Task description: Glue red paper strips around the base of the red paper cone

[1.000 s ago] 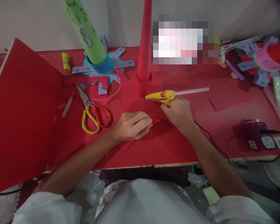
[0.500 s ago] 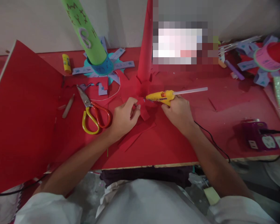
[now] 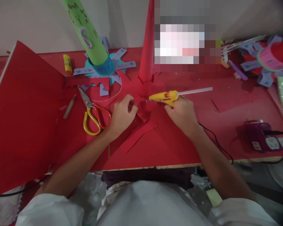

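Observation:
My right hand is closed around a yellow glue gun. A clear glue stick juts from its back end. The nozzle points left at the foot of a tall red paper cone, where a small pale bit shows. My left hand is pinched at the left edge of a red paper strip below the cone's base; its fingertips are partly hidden. Another flat red paper piece lies just below. Large scissors with yellow and orange handles lie left of my left hand.
A red board stands at the left. Behind are a glue stick tube and a green paper tube on a blue base. At right are a purple power adapter, a gun cord and a pink-ringed paper craft.
My left hand has shifted slightly left, and the red strip's loose end now looks curled up. The glue gun has moved slightly right with my right hand.

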`<state>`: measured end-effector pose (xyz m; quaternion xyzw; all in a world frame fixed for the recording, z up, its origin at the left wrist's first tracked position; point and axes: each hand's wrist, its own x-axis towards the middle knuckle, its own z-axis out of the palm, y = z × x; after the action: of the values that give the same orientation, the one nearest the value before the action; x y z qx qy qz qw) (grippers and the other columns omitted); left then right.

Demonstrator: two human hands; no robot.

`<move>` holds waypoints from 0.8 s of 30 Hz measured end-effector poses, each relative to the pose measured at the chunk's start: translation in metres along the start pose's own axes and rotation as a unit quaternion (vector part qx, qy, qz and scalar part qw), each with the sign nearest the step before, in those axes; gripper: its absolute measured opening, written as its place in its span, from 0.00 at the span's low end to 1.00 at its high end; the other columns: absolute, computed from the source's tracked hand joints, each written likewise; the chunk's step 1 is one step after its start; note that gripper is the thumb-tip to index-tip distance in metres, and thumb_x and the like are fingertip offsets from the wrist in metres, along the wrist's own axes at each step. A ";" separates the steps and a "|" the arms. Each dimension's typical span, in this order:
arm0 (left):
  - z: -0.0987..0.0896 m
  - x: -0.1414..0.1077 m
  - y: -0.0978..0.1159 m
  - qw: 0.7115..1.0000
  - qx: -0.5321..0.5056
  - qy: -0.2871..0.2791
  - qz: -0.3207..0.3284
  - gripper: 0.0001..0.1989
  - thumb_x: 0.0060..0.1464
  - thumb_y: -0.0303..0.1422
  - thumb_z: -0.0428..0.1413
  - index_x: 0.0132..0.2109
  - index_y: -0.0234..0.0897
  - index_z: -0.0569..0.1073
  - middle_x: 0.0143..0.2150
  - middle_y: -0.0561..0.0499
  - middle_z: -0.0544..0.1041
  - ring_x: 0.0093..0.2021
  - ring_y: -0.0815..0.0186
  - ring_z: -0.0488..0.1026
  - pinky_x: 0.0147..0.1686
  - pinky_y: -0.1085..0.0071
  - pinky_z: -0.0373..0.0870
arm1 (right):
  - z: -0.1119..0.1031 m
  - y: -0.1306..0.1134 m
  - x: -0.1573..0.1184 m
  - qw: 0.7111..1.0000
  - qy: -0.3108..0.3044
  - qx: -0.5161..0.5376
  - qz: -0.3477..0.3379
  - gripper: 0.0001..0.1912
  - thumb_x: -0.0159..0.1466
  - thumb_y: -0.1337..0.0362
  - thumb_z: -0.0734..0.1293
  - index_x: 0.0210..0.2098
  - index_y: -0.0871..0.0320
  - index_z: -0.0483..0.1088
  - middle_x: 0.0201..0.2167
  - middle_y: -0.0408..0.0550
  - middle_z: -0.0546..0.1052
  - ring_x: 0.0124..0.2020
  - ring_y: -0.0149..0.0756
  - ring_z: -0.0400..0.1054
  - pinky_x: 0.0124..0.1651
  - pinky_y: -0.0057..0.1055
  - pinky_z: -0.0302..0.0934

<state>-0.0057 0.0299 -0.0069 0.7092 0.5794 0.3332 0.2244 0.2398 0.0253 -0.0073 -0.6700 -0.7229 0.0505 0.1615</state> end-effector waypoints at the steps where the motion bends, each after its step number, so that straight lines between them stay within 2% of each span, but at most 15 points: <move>1: 0.000 0.000 0.000 1.000 0.000 -0.001 -0.001 0.02 0.58 0.28 0.55 0.38 0.39 0.69 0.31 0.55 0.75 0.28 0.70 0.68 0.32 0.70 0.60 | 0.000 0.000 0.000 1.000 -0.002 0.000 0.000 0.16 0.63 0.68 0.62 0.46 0.63 0.78 0.40 0.60 0.81 0.38 0.48 0.74 0.40 0.39 0.64; 5: 0.000 0.000 -0.001 1.000 0.000 -0.009 -0.006 0.03 0.58 0.27 0.55 0.39 0.39 0.69 0.31 0.56 0.75 0.28 0.70 0.68 0.32 0.70 0.60 | -0.003 0.002 0.000 1.000 -0.003 -0.003 0.006 0.16 0.63 0.68 0.62 0.45 0.62 0.78 0.40 0.60 0.81 0.38 0.49 0.74 0.40 0.40 0.63; 11: 0.000 0.000 -0.002 1.000 0.000 -0.008 -0.005 0.02 0.59 0.28 0.55 0.38 0.39 0.69 0.30 0.56 0.74 0.28 0.70 0.67 0.32 0.70 0.60 | -0.009 0.003 -0.001 1.000 0.025 0.001 0.008 0.14 0.61 0.67 0.62 0.40 0.59 0.78 0.38 0.59 0.81 0.41 0.53 0.75 0.42 0.43 0.66; 17: 0.000 0.000 -0.002 1.000 -0.009 -0.010 -0.010 0.02 0.59 0.29 0.55 0.37 0.40 0.68 0.29 0.56 0.72 0.27 0.71 0.65 0.31 0.71 0.58 | -0.013 0.003 -0.002 0.999 0.029 0.042 0.003 0.15 0.62 0.64 0.64 0.44 0.55 0.79 0.40 0.57 0.83 0.45 0.54 0.77 0.45 0.45 0.68; 22: 0.000 0.000 -0.001 1.000 -0.009 -0.002 -0.003 0.03 0.60 0.30 0.55 0.37 0.40 0.68 0.28 0.57 0.72 0.26 0.71 0.65 0.29 0.71 0.57 | -0.017 0.017 0.002 0.994 -0.006 0.111 0.005 0.18 0.67 0.53 0.68 0.51 0.54 0.78 0.43 0.55 0.84 0.45 0.54 0.78 0.43 0.43 0.68; 24: 0.000 0.000 -0.001 1.000 -0.012 -0.002 0.001 0.02 0.60 0.30 0.55 0.38 0.40 0.68 0.28 0.57 0.72 0.25 0.71 0.65 0.29 0.71 0.57 | -0.020 0.025 0.003 0.990 -0.006 0.143 0.005 0.17 0.68 0.52 0.68 0.51 0.53 0.78 0.44 0.54 0.84 0.44 0.53 0.78 0.42 0.43 0.69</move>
<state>-0.0067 0.0299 -0.0081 0.7079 0.5742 0.3388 0.2335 0.2699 0.0277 0.0052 -0.6436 -0.7056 0.1577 0.2510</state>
